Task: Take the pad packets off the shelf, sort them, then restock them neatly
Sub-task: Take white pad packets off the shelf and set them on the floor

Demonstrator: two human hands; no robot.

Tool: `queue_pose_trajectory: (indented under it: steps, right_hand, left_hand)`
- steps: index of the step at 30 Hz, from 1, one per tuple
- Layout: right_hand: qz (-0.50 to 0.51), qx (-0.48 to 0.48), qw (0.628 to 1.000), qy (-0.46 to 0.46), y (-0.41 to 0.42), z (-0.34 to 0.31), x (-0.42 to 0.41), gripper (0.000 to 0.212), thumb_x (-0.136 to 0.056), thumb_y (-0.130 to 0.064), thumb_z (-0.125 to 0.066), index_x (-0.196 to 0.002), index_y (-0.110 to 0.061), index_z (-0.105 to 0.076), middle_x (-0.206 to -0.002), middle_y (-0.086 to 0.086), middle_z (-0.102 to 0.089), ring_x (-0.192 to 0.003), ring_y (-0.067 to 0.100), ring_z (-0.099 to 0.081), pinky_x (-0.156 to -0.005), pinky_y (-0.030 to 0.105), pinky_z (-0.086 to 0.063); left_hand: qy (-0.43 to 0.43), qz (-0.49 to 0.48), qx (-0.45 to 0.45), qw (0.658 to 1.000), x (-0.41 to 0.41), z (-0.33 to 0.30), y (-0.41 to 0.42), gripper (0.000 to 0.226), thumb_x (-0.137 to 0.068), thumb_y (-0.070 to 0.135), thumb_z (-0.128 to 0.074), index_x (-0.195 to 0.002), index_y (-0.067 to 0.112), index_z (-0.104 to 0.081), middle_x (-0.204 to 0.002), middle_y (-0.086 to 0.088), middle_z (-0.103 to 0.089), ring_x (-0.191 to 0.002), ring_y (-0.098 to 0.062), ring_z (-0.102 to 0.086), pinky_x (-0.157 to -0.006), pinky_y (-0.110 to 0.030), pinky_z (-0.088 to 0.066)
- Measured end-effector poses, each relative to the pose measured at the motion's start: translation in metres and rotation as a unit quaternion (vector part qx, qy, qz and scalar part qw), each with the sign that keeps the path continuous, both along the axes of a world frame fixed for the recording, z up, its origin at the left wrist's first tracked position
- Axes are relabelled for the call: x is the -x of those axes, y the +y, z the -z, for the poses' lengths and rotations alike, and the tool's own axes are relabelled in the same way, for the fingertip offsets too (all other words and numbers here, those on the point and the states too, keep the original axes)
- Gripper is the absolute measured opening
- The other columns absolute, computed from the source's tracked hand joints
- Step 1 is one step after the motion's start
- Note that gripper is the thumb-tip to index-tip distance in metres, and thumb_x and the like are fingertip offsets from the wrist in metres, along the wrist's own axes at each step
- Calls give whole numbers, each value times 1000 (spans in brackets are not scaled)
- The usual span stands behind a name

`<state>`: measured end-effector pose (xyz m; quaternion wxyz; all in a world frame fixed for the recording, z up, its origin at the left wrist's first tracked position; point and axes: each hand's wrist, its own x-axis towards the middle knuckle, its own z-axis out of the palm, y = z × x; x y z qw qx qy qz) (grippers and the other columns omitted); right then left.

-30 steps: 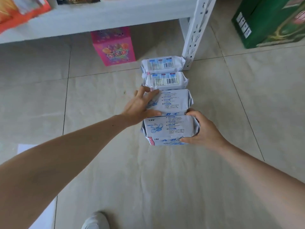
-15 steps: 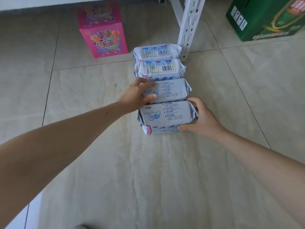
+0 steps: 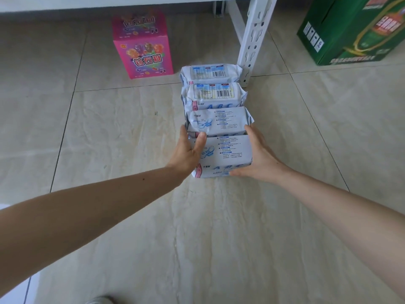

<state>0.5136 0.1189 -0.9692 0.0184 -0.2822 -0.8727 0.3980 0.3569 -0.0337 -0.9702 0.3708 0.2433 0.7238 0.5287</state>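
Four white pad packets (image 3: 215, 119) lie in a touching row on the tiled floor (image 3: 219, 238). Left hand (image 3: 186, 153) & right hand (image 3: 259, 159) press the nearest packet (image 3: 223, 154) from either side, fingers (image 3: 252, 137) straight, tips reaching the 2nd packet. Fine print illegible. Beyond the fingertips: white shelf post (image 3: 252, 40), shelf cut off at top. Pink box (image 3: 142, 44) far left; green carton (image 3: 350, 29) far right, cropped. Bare floor w/ room on both sides.
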Motion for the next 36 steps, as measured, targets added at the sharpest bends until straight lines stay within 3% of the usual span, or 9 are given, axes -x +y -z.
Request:
queue_pose_trajectory:
  steps: [6,10,17,20,22,24,26,32,36]
  right_hand:
    - [20,-23,999,-14,0,-1,8,123,-60,-31,-89,-151,-17,-6,-156,-5,-8,-139,8,-19,-110,27,-28]
    - [36,-41,998,-11,-2,-4,11,120,-60,-29,-89,-150,-15,-11,-154,-3,-11,-136,8,-25,-101,19,-28]
    - [40,-47,998,-13,1,-13,7,125,-51,-33,-93,-149,-19,-16,-150,-3,-18,-136,9,-24,-104,22,-27]
    - [42,-29,999,-16,4,-31,1,123,-50,-30,-94,-147,-25,-19,-148,-4,-24,-135,9,-27,-103,26,-32]
    - [27,-47,997,-46,5,-50,-5,119,-50,-32,-94,-146,-25,-25,-149,-3,-26,-136,13,-28,-102,28,-33]
    - [17,-66,994,-89,5,-73,-11,114,-50,-38,-93,-144,-23,-30,-152,-2,-24,-139,17,-26,-105,29,-30]
    - [16,-63,991,-120,5,-106,-17,107,-53,-42,-90,-143,-22,-35,-155,-2,-21,-141,19,-23,-109,33,-27]
    - [2,-56,995,-85,2,-241,-15,56,-73,-25,-79,-124,-16,-57,-147,0,-38,-133,17,-37,-106,27,-30]
    - [-19,-60,995,-75,0,-357,-3,44,-77,-20,-76,-119,-14,-62,-142,2,-42,-130,15,-42,-103,20,-28]
  left_hand:
    - [-2,2,25,1000,6,-9,8,41,-93,51,-43,-123,25,-36,-121,1,-58,-106,-15,-62,-88,-44,-55]
    - [3,3,29,1000,11,-6,11,38,-92,54,-43,-120,28,-37,-120,-1,-57,-105,-16,-62,-86,-46,-55]
    - [-3,-2,49,999,9,-13,10,35,-94,46,-45,-122,27,-34,-120,5,-58,-101,-11,-63,-78,-32,-57]
    - [21,-4,95,995,11,-31,6,49,-95,42,-46,-135,18,-28,-118,14,-49,-99,2,-52,-63,-11,-49]
    - [24,-10,130,991,10,-50,2,63,-96,41,-46,-145,16,-16,-135,6,-40,-115,-2,-43,-75,-12,-47]
    - [42,-17,160,986,10,-70,-3,73,-95,42,-47,-150,19,-6,-155,1,-21,-139,-14,-28,-101,-32,-38]
    - [58,-15,186,981,5,-98,-9,74,-94,40,-49,-151,21,-6,-158,2,-13,-144,-18,-19,-111,-42,-29]
    - [79,-28,213,974,-5,-221,-19,56,-94,30,-54,-144,17,-31,-149,-1,-28,-134,-18,-35,-103,-31,-36]
    - [107,-23,214,971,2,-335,-19,49,-92,26,-57,-138,17,-41,-144,0,-36,-129,-17,-40,-98,-28,-37]
